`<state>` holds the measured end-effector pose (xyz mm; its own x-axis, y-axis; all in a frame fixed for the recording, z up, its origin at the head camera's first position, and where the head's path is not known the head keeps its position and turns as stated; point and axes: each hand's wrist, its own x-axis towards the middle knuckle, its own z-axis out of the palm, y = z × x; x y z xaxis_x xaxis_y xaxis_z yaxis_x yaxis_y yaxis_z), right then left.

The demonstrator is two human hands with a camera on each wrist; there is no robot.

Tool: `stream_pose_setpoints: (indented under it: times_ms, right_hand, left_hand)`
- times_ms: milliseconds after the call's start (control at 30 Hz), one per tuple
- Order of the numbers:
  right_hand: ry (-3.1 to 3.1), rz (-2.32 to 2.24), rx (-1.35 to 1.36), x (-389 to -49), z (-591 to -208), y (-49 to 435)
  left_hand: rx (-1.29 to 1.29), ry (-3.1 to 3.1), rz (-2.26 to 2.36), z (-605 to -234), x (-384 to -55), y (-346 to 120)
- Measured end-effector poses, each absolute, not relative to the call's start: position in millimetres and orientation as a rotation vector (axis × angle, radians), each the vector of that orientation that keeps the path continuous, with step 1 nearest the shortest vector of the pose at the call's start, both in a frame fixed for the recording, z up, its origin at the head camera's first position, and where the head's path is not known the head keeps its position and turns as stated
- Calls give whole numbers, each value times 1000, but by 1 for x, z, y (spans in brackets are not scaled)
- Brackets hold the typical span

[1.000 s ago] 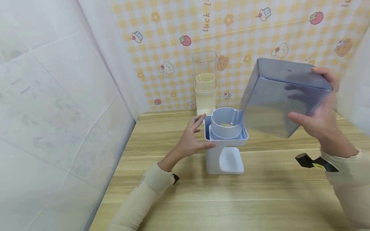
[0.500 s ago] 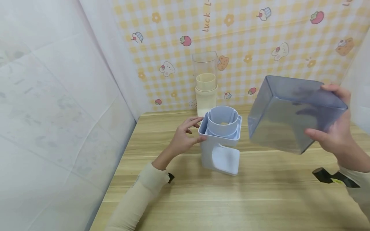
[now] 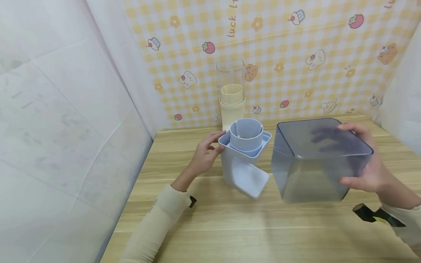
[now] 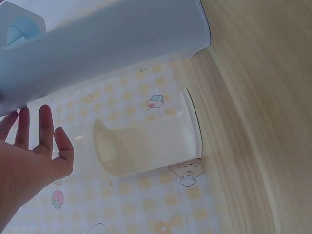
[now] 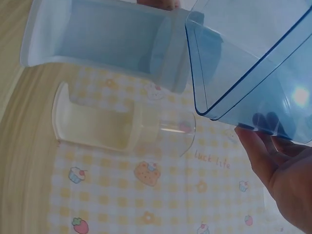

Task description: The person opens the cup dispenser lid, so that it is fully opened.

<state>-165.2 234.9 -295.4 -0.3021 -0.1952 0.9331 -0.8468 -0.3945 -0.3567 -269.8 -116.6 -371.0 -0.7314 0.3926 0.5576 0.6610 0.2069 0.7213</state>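
A pale blue dispenser base [image 3: 235, 162] stands on the table, turned at an angle, with a round collar [image 3: 246, 130] inside its square top rim and a flat foot at the bottom. My left hand [image 3: 205, 155] holds its upper left corner, fingers behind and thumb in front. To the right, my right hand [image 3: 373, 166] grips a see-through blue-tinted box-shaped container [image 3: 312, 179] by its right side, thumb in front and fingers at the back. The container [image 5: 234, 73] overlaps the top of the base [image 5: 112, 41] in the right wrist view.
Behind the base stands a cream dispenser [image 3: 231, 113] with a clear upper tube, close to a yellow-checked cloth [image 3: 283, 47]. A white sheet [image 3: 65, 109] hangs along the left side. The table [image 3: 204, 233] is light wood.
The base has turned and shifted slightly left under my left hand. My right hand has moved the container down and rightward, away from the base, and tilted it.
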Motion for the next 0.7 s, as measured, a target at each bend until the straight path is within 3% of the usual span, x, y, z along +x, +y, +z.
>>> stream_pose_setpoints:
  times_ms: [333,700]
  right_hand:
    - [-1605,1670,1441,-170,-326,248]
    - [-1711,1533,1390,-173,-338,247]
  left_hand:
    - [-875,-2135,-1679,-376,-276,-112]
    - [-685,-2042,-1379,-380,-276,-105]
